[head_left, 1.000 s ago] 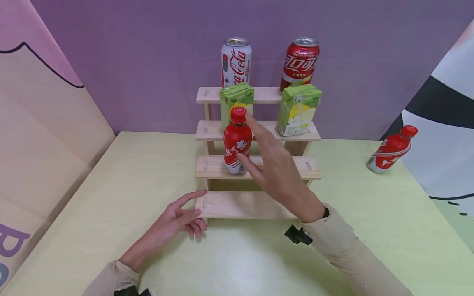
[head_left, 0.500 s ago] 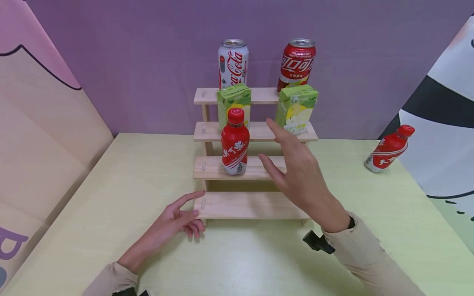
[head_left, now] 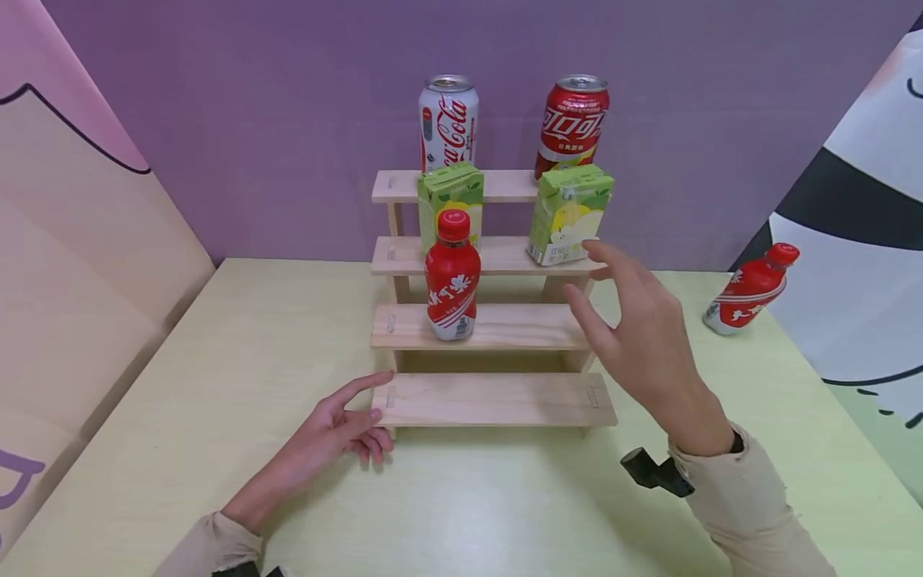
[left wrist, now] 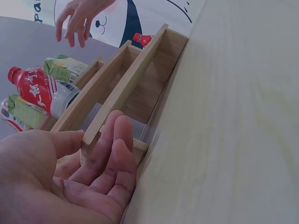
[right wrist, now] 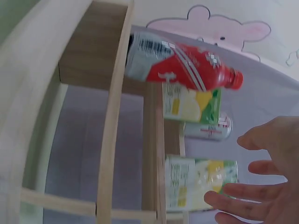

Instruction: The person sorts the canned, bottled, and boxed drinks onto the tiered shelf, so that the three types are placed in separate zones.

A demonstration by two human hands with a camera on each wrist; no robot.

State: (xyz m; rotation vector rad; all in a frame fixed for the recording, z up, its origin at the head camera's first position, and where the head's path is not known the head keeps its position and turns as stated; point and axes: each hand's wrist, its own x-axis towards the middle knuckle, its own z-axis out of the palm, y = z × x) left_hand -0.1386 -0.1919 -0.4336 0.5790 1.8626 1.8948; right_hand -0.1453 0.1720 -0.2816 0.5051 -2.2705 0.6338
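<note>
A red-capped red bottle (head_left: 453, 276) stands upright at the left of the second-lowest step of a wooden stepped rack (head_left: 493, 401). My left hand (head_left: 339, 425) holds the left end of the lowest step, thumb at the front corner and index finger at the rear one; in the left wrist view the thumb (left wrist: 70, 142) touches the board's end. My right hand (head_left: 645, 340) is in the air by the rack's right side, fingers spread and holding nothing. A second red bottle (head_left: 750, 288) stands on the table to the right of that hand.
Two green juice cartons, one at left (head_left: 449, 196) and one at right (head_left: 571, 215), stand on the third step. A white cola can (head_left: 449, 124) and a red cola can (head_left: 573, 124) occupy the top step. Behind is a purple backdrop (head_left: 288, 136).
My right hand has drawn away from the bottle on the rack and moved right, past the rack's right side. That bottle stays standing; my left hand keeps its hold.
</note>
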